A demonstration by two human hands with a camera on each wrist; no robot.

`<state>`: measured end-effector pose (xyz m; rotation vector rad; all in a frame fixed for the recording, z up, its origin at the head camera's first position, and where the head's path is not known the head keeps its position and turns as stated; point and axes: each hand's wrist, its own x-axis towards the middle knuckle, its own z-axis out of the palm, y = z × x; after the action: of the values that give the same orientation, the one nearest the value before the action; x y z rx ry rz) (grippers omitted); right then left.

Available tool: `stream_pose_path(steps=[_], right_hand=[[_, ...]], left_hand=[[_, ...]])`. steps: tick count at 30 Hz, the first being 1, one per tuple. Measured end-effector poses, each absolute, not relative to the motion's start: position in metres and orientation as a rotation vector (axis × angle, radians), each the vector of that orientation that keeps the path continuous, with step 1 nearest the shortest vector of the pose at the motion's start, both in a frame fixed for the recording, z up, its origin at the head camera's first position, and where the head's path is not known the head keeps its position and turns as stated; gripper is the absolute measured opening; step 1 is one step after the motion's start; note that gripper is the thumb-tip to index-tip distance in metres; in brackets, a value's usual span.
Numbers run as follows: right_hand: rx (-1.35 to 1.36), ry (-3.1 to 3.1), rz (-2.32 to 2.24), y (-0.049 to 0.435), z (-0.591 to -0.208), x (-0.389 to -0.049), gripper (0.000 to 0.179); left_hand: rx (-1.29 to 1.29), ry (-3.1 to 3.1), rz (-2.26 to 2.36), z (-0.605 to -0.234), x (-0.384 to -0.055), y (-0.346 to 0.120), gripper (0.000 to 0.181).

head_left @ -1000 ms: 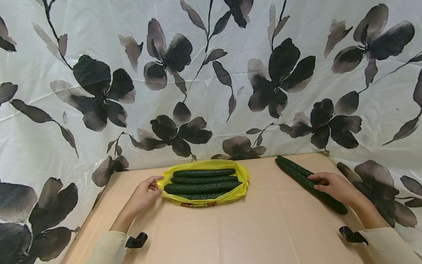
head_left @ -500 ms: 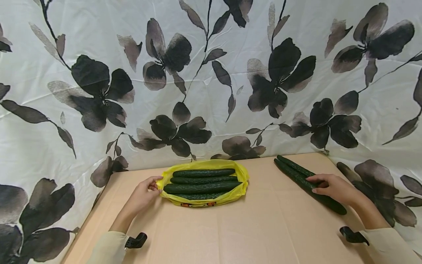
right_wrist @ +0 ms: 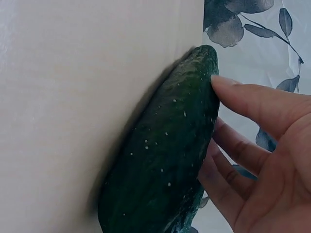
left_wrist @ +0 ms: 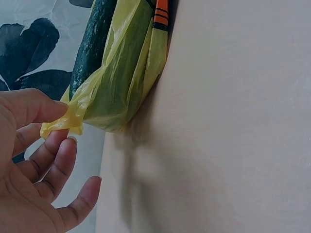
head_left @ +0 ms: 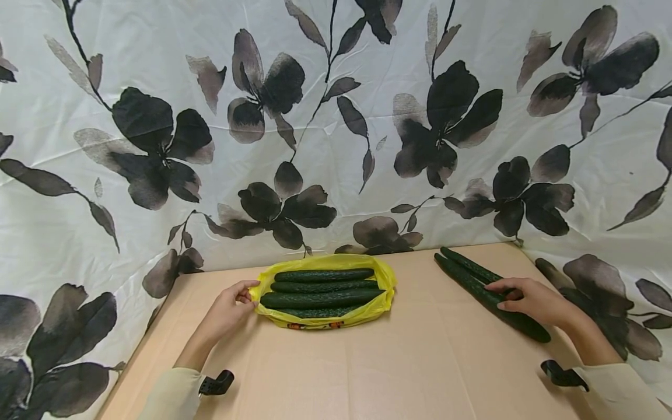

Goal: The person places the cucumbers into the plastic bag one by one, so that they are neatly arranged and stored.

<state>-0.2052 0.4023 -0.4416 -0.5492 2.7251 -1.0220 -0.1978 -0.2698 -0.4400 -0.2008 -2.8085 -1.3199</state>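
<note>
A yellow plastic bag (head_left: 388, 286) lies spread on the table, with several dark green cucumbers (head_left: 320, 300) side by side in its opening. My left hand (head_left: 231, 306) pinches the bag's left edge; the left wrist view shows thumb and forefinger on a gathered yellow corner (left_wrist: 73, 119), the other fingers loosely bent. At the right lie two long cucumbers, the nearer one (head_left: 467, 281) partly beside the farther one (head_left: 464, 258). My right hand (head_left: 530, 298) grips the nearer cucumber around its middle. In the right wrist view the thumb touches its bumpy side (right_wrist: 165, 141) and the other fingertips are partly hidden behind it.
The light tan tabletop (head_left: 399, 361) reaches back to a hanging white cloth (head_left: 357, 157) printed with dark flowers. A black device (head_left: 217, 383) sits at the left wrist and another (head_left: 563, 373) at the right wrist.
My right hand has shifted slightly left with the nearer cucumber, and the gap between the two cucumbers' far ends has widened. My left hand and the bag have stayed in place.
</note>
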Motion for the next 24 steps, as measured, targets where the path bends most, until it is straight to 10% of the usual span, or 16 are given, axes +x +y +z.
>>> stream_pose_path(steps=[24], right_hand=[[-0.665,2.456,-1.133,0.3947,-0.4489,-0.2065,0.053]], left_hand=[[-0.196,-2.824,-1.32,-0.44,-0.1958,-0.2691,0.046]])
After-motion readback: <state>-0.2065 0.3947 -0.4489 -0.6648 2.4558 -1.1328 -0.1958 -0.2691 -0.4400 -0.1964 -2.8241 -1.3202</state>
